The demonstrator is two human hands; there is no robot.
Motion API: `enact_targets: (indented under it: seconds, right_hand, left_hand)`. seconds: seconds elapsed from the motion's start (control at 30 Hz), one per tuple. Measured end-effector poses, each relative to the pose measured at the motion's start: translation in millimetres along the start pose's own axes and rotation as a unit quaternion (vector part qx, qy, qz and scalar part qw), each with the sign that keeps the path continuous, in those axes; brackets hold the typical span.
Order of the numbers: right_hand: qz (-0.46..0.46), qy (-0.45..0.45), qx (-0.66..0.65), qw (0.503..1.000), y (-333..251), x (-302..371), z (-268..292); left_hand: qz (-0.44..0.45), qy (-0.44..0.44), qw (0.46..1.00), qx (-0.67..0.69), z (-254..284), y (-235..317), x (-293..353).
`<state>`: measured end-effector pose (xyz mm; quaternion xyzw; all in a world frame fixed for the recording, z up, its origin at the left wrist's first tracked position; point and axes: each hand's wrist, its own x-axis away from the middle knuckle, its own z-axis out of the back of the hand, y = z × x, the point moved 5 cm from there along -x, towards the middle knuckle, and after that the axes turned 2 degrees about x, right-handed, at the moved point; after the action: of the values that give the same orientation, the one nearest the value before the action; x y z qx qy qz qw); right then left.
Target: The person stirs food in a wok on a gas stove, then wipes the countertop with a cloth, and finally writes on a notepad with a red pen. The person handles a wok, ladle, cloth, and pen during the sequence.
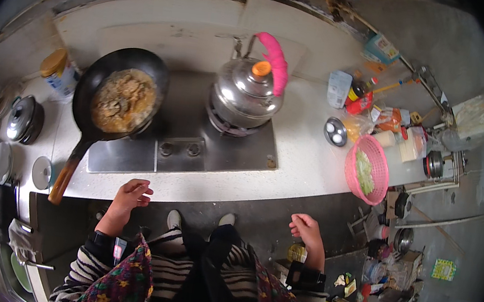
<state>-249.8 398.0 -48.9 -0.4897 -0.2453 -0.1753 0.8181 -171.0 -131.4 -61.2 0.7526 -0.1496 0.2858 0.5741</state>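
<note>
My left hand [132, 199] hovers by the counter's front edge, right of the wok's wooden handle and apart from it. Its fingers are loosely bent, with nothing in them. A black wok [85, 94] sits on the left burner, holding browned chunks of food [124, 100] in a light broth; its handle sticks out past the counter edge. In front of the counter, my right hand [307, 232] is raised in the air, fingers loosely bent and holding nothing. On the right burner stands a steel kettle [241, 99] with pink wrapping on its handle and an orange lid knob.
A steel gas stove [253, 158] is set into the white counter [306, 172]. To the right are a pink basket [383, 176] of cut greens, a bowl of eggs [335, 131], bottles and packages. A lidded pot [25, 119] and a jar [59, 75] stand at left.
</note>
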Motion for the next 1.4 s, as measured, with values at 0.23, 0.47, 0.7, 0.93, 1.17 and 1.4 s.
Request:
enact_targets:
  seconds: [0.23,0.47,0.7,0.93,1.17,1.4]
  right_hand:
    - [0.035,0.025,0.007,0.999,7,-85,66]
    - [0.047,-0.009,0.037,0.998,44,-202,129]
    - [-0.049,-0.077,0.033,0.995,77,-258,155]
    - [-0.001,-0.039,0.064,0.997,81,-270,160]
    - [-0.092,-0.085,0.074,0.989,87,-275,168]
    - [-0.064,-0.112,0.037,0.991,75,-278,168]
  left_hand:
    - [-0.005,0.027,0.999,-0.041,-56,6,-54]
    - [-0.009,0.220,0.970,-0.100,-114,-24,-107]
    - [-0.073,0.414,0.888,-0.187,-107,-42,-131]
    - [-0.063,0.490,0.834,-0.248,-116,-47,-132]
    - [-0.055,0.540,0.766,-0.344,-128,-28,-132]
    - [-0.021,0.559,0.706,-0.435,-158,-8,-143]
